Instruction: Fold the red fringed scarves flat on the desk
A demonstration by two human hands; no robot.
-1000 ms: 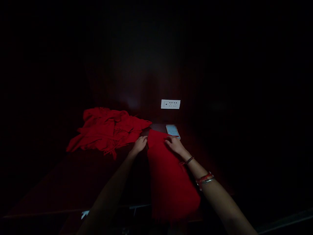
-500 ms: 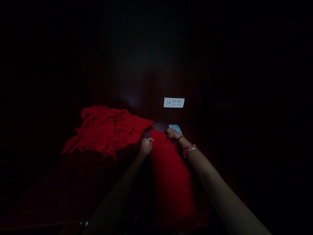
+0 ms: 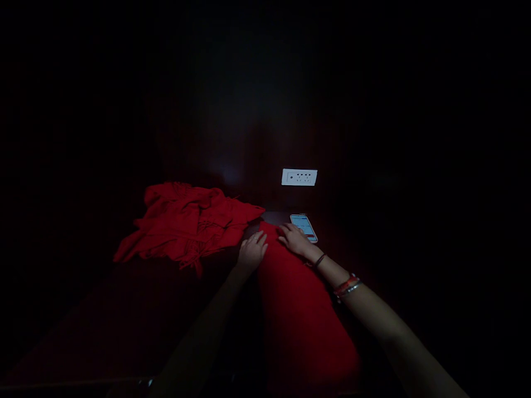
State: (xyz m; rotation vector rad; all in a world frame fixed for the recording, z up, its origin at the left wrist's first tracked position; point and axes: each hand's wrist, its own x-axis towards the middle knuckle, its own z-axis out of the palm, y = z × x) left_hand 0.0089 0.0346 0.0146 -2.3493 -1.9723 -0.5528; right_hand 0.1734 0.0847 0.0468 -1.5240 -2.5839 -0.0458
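A long red cloth, probably a scarf (image 3: 302, 309), lies stretched out toward me on a dark surface, its far end between my hands. At its left edge rests my left hand (image 3: 252, 251), fingers apart and touching the fabric. My right hand (image 3: 293, 240) lies over the far right part of the cloth, its fingers spread on top. Just beyond the right hand is a phone (image 3: 305, 228) with a lit screen. The near end of the cloth fades into shadow.
To the left lies a crumpled heap of red fringed cloth (image 3: 186, 221). A white socket plate (image 3: 299, 177) is set in the dark wall behind. The surface's near edge (image 3: 74, 382) shows faintly at the lower left. Most of the surroundings are too dark to make out.
Both hands have loosened from pinching the far end of the red cloth to fingers spread on it. My right hand has come slightly nearer, uncovering more of the phone.
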